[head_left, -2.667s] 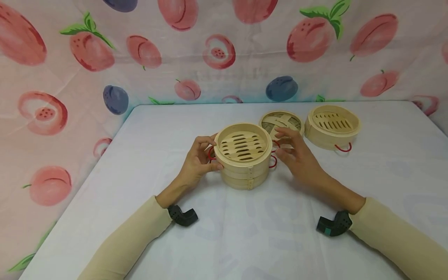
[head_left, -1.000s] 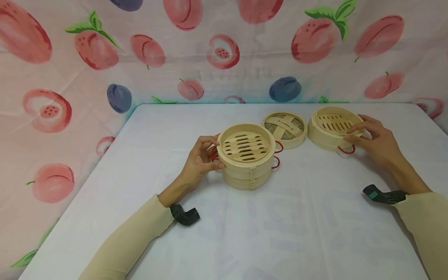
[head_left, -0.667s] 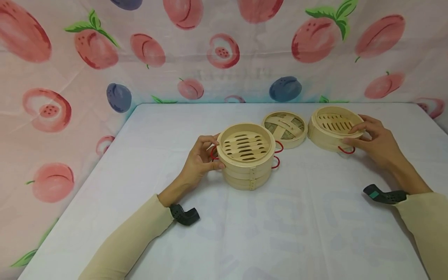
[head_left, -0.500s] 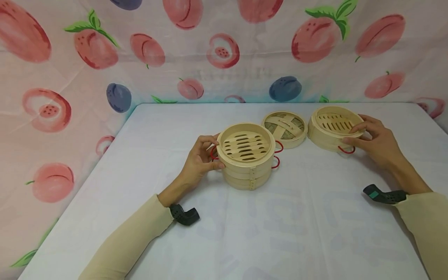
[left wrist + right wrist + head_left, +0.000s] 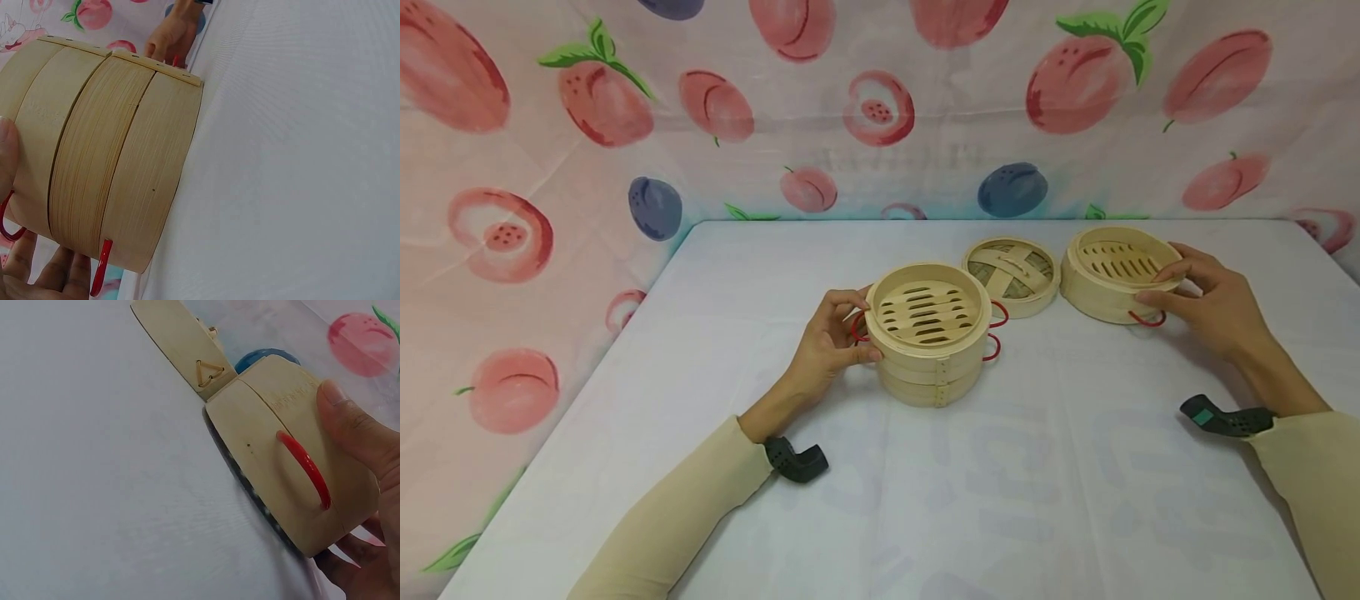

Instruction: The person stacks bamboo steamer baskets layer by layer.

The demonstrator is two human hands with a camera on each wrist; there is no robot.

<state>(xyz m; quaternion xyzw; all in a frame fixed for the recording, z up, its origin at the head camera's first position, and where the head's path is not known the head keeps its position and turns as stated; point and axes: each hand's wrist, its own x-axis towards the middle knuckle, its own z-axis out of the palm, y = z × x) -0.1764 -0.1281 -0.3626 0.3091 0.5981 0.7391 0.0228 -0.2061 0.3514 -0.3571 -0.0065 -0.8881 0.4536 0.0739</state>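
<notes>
The surface (image 5: pixel 1037 542) is white, with faint bluish marks (image 5: pixel 1000 492). Behind its far edge hangs a pale pink cloth (image 5: pixel 955 92) printed with red fruit (image 5: pixel 1071 87), blue fruit (image 5: pixel 1012 189) and green leaves (image 5: pixel 1138 54); it also runs along the left edge and past the far right corner. Blue tints the cloth just above the far edge. The light is soft.
</notes>
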